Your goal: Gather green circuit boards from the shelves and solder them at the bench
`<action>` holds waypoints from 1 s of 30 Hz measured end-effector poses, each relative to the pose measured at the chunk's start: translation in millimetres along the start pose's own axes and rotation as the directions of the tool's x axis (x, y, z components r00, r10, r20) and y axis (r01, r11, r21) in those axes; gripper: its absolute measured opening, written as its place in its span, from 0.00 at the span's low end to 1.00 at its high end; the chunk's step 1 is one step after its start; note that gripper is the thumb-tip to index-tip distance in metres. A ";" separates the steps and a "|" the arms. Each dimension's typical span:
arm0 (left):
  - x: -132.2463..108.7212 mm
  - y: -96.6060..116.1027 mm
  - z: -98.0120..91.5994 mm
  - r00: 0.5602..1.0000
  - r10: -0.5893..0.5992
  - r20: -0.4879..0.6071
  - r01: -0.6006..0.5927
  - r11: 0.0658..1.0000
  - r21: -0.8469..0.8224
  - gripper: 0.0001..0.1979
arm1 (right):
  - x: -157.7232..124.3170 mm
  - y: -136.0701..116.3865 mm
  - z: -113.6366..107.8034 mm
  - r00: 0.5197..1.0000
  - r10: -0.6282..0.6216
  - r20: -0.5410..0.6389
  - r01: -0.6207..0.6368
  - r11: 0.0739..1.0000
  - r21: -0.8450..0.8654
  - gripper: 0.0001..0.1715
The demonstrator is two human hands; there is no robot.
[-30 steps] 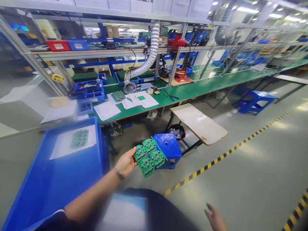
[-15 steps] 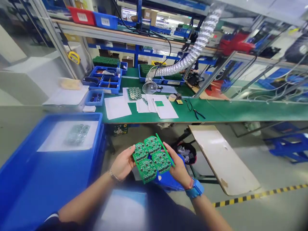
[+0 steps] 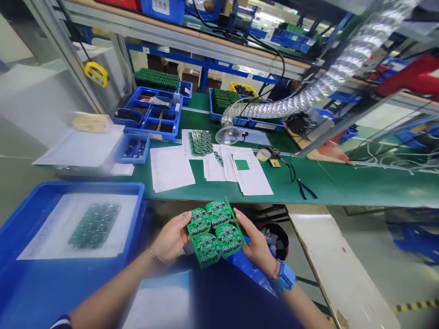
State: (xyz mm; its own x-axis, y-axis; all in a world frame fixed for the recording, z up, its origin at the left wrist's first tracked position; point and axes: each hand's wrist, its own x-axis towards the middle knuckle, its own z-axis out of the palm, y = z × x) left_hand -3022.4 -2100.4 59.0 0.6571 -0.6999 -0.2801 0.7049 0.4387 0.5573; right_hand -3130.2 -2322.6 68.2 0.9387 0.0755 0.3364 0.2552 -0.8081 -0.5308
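While both hands' fingers (image 3: 240,217) grasp the circuit panel (image 3: 213,231), a blue bin (image 3: 135,214) flanks it.

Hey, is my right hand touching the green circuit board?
Touching. The head view shows the right hand pressed against the right edge of the circuit board, while the left hand grips the opposite edge.

a large blue plastic crate (image 3: 85,185) sits left of the green bench (image 3: 343,183), where white paper sheets (image 3: 171,169) and black pliers (image 3: 306,188) lie.
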 end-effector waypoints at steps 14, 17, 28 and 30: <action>160.7 28.4 -83.3 0.886 0.341 -0.313 -0.060 0.756 0.652 0.17 | 134.7 123.0 10.6 0.982 -0.107 0.156 0.090 0.989 0.115 0.11; 191.4 36.1 -108.4 0.839 0.450 -0.306 -0.033 0.603 0.797 0.22 | 147.8 156.1 10.2 0.980 0.086 0.179 -0.109 0.986 0.127 0.14; 164.7 21.1 -132.7 0.737 0.583 -0.341 0.279 0.197 0.940 0.19 | 197.7 209.7 44.9 0.695 0.521 0.495 -0.716 0.558 0.419 0.17; 179.4 46.8 -146.0 0.664 0.642 -0.383 0.372 0.160 0.914 0.23 | 206.8 203.7 63.5 0.658 0.526 0.538 -0.753 0.450 0.481 0.18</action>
State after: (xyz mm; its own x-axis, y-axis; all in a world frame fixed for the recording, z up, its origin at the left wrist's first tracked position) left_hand -2832.6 -2123.1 -79.3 0.9913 0.0330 -0.1274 0.1134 -0.7056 0.6995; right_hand -2869.4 -2434.5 -19.8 0.8770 -0.0613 -0.4766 -0.4803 -0.1395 -0.8659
